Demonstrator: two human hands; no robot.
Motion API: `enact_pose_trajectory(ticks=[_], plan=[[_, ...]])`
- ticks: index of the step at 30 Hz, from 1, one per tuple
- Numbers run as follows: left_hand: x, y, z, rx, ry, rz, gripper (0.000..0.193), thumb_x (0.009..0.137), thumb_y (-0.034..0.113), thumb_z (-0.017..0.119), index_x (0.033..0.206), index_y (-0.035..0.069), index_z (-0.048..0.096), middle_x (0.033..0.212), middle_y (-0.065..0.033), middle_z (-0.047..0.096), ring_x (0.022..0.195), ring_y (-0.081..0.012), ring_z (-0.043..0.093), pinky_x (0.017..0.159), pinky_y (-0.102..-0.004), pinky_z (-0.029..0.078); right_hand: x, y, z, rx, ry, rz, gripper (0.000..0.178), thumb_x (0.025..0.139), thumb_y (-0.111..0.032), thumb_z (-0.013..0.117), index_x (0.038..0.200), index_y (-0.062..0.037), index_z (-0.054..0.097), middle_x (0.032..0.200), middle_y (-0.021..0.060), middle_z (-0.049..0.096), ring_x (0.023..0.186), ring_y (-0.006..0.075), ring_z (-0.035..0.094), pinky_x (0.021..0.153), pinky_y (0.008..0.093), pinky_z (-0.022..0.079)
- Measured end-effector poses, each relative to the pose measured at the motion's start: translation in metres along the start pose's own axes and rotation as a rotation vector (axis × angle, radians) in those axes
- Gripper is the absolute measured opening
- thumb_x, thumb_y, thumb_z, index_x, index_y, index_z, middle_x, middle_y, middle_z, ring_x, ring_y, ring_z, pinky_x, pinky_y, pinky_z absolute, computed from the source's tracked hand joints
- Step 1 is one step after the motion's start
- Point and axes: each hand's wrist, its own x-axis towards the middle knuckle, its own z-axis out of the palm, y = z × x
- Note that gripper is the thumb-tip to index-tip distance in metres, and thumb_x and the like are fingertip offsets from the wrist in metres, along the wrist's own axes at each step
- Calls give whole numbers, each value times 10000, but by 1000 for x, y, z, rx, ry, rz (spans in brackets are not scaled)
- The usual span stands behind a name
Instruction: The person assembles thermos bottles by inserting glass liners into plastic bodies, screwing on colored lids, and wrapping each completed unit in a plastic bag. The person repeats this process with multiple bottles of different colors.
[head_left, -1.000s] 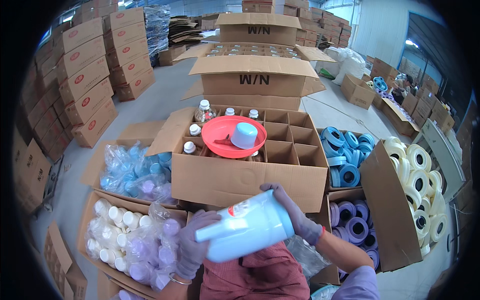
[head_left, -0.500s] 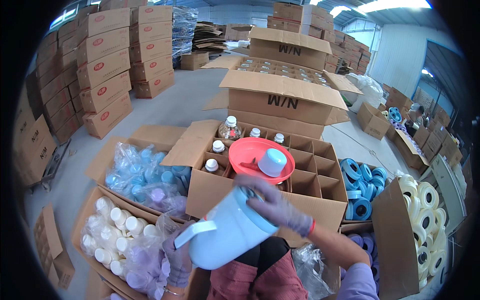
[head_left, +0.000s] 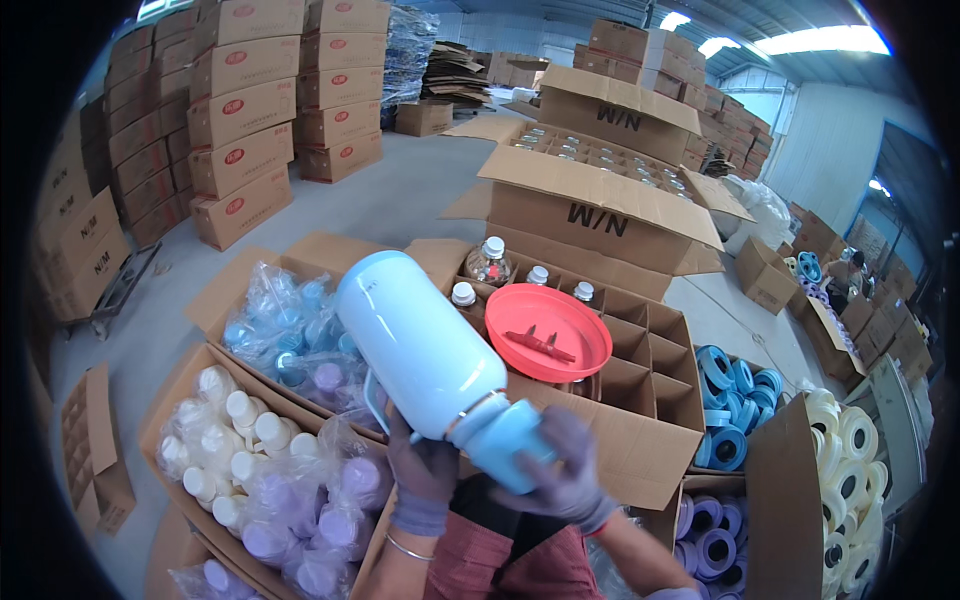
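A light-blue insulated jug (head_left: 425,335) lies tilted before me, its base toward the upper left and its neck toward the lower right. My gloved left hand (head_left: 424,468) grips it by the neck and the lower end of its handle (head_left: 374,402). Over the mouth sits a light-blue cup-shaped lid (head_left: 508,446). My gloved right hand (head_left: 566,468) is closed around that lid, its fingers slightly blurred. Beyond them, a red dish (head_left: 560,318) holds a small red plastic piece (head_left: 540,345) and rests on a divided carton (head_left: 620,440).
Glass bottles with white caps (head_left: 493,248) stand in the carton's cells. Left are boxes of bagged blue lids (head_left: 290,335) and white and purple lids (head_left: 240,430). Right are blue rings (head_left: 725,445), purple rings (head_left: 715,550) and cream rings (head_left: 850,440). Stacked cartons (head_left: 240,130) rise behind.
The jug has swung over, its base now up and left. My right hand has taken the blue cup-shaped lid from the red dish to the jug's mouth. The view has shifted slightly.
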Motion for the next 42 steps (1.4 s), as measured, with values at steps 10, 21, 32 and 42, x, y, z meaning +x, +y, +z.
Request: enact_pose_trajectory(ticks=[10, 21, 32, 42], plan=[[-25, -4, -31, 1335, -213, 570, 568, 894, 254, 699, 1345, -23, 493, 1202, -154, 640, 1070, -235, 650, 900, -348, 523, -81, -64, 46, 2429, 194, 1446, 869, 864, -779, 496, 1328, -44, 487, 949, 113, 649, 610, 174, 604, 443, 198, 468], [-7, -2, -117, 1751, -163, 590, 440, 956, 299, 603, 1304, 36, 548, 1254, -162, 606, 1168, -314, 582, 970, -397, 481, -76, -103, 47, 844, 248, 1281, 784, 980, -605, 438, 1474, -9, 316, 1334, 157, 544, 1137, 207, 599, 908, 360, 528], [-32, 82, -138, 1709, -270, 383, 565, 989, 379, 547, 1420, 29, 444, 1365, -164, 553, 1238, -302, 553, 1036, -453, 456, -14, 18, 23, 421, -571, 643, 377, 941, -301, 646, 1207, -34, 637, 1007, 100, 693, 801, 170, 681, 750, 311, 555], [-59, 98, -119, 1441, -138, -106, 316, 1003, 239, 511, 994, -12, 702, 909, -80, 715, 800, -135, 660, 735, -274, 527, 26, 223, 58, -350, -838, 388, 309, 838, -267, 681, 1059, -54, 656, 880, 123, 678, 805, 324, 658, 744, 419, 530]])
